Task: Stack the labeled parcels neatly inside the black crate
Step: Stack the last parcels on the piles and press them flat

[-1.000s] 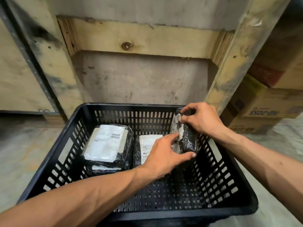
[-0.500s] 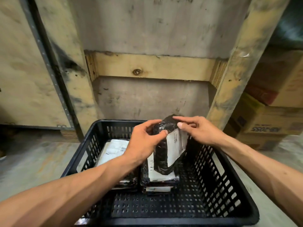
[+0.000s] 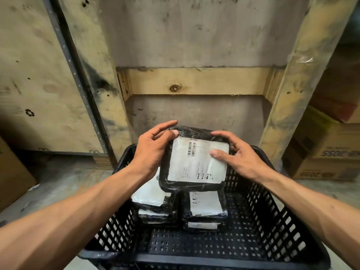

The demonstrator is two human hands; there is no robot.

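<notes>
A black-wrapped parcel (image 3: 194,162) with a white barcode label faces me, held in the air above the black crate (image 3: 272,217). My left hand (image 3: 152,151) grips its left top corner. My right hand (image 3: 235,154) holds its right side, thumb pressed on the label. Below it, inside the crate, two low stacks of labelled parcels stand side by side: a left stack (image 3: 153,201) and a right stack (image 3: 204,209). The held parcel hides their far ends.
A wooden pallet frame with a knotted cross board (image 3: 194,80) stands right behind the crate. Cardboard boxes (image 3: 327,152) are piled at the right. A brown box corner (image 3: 11,178) sits at the left on the concrete floor. The crate's near half holds no parcels.
The parcel has been lifted from the crate's right wall and turned from edge-on to label facing me. Both hands moved up with it.
</notes>
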